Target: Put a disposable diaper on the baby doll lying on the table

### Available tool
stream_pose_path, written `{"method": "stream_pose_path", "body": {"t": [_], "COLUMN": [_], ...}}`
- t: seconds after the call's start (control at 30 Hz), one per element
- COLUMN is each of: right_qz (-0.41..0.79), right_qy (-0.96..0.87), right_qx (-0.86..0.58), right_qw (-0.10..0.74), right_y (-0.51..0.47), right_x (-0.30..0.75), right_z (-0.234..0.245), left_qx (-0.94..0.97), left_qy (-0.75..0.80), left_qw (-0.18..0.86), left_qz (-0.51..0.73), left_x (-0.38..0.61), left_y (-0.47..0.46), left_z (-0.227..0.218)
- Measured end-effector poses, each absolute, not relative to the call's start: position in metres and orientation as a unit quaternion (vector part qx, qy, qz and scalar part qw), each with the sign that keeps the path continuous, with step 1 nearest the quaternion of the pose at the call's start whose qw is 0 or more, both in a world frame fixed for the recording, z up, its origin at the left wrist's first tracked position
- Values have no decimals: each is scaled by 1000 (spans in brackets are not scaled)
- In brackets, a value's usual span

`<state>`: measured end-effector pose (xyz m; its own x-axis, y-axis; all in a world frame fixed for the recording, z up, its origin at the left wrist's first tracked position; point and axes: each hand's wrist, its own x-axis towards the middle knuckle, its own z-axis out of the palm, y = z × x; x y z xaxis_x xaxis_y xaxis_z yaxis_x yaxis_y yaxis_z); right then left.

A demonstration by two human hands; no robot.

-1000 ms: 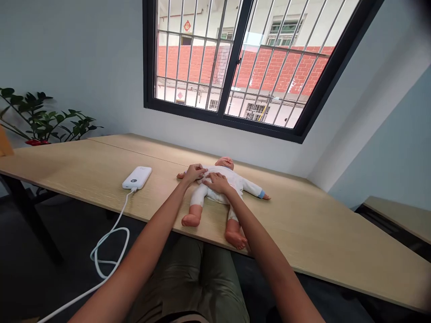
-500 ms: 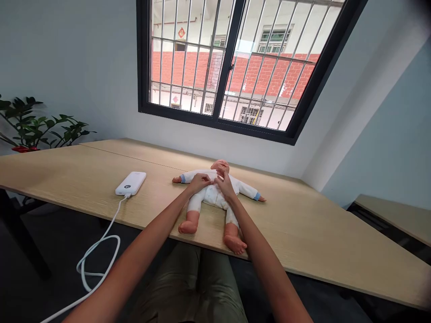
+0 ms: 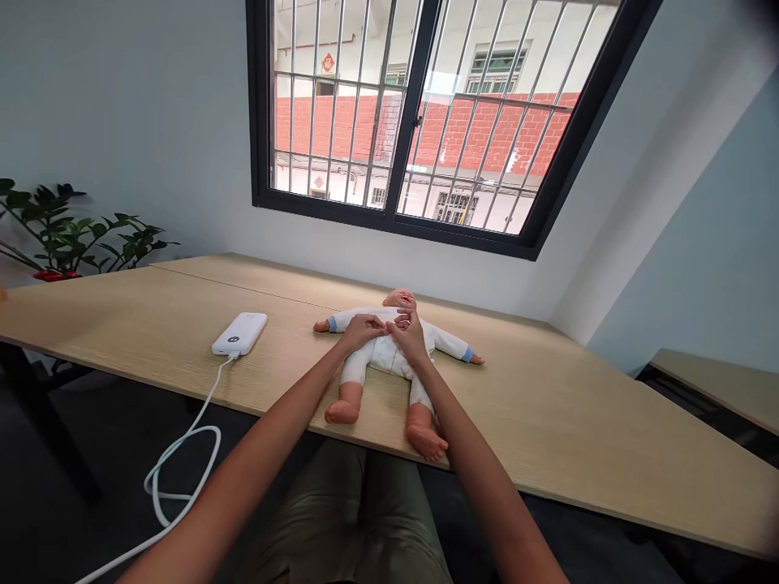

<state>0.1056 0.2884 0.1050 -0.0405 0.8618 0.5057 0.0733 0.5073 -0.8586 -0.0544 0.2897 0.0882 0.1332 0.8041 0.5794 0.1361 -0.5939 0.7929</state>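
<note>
Head view: the left grip (image 3: 363,331) and right grip (image 3: 406,337) are held curled against a baby doll (image 3: 383,354); any hold cannot be told.

Left arm: bare forearm (image 3: 268,438) comes in from the bottom left, angled up and inward.
Right arm: bare forearm (image 3: 484,478) comes in from the bottom right, angled up and inward, converging on the left one.
Left hand (image 3: 363,331): palm down, back of hand up, fingers (image 3: 377,325) reaching right, slightly curled.
Right hand (image 3: 409,338): wrist raised, fingers (image 3: 398,321) bunched and pointing up and left.
Hands: close together at centre frame, fingertips just beside each other; touching or not, cannot tell.
Grip: hidden, too small to tell.
</note>
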Motion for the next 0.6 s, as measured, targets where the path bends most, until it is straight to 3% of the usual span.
{"method": "stream_pose_path", "body": {"t": [0.37, 0.6], "right_qz": [383, 319], "right_qy": [-569, -558], "right_qx": [-335, -362], "right_qw": [646, 675], "right_y": [289, 288], "right_x": [108, 105], "right_z": [109, 108], "left_qx": [711, 713], "left_qy": [372, 381], "left_qw": [249, 261], "left_qz": [541, 527], "left_x": [-57, -57], "left_y": [284, 282], "left_z": [96, 97]}}
